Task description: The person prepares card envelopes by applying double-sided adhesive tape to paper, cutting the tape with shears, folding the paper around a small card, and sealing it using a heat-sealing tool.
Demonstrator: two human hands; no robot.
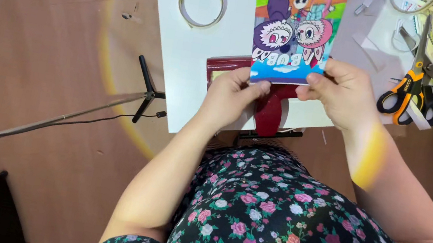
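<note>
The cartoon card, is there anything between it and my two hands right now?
Nothing visible. The left hand and the right hand both pinch the bottom edge of the cartoon card directly. A dark red object lies beneath the card on the white board, not between it and the fingers.

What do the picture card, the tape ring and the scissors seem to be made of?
Card: printed paper or thin card, fairly glossy; it stays flat between left hand and right hand.
Tape ring: thin tape roll, probably paper or plastic; pale band, open centre.
Scissors: metal blades, orange and black plastic handles.
</note>
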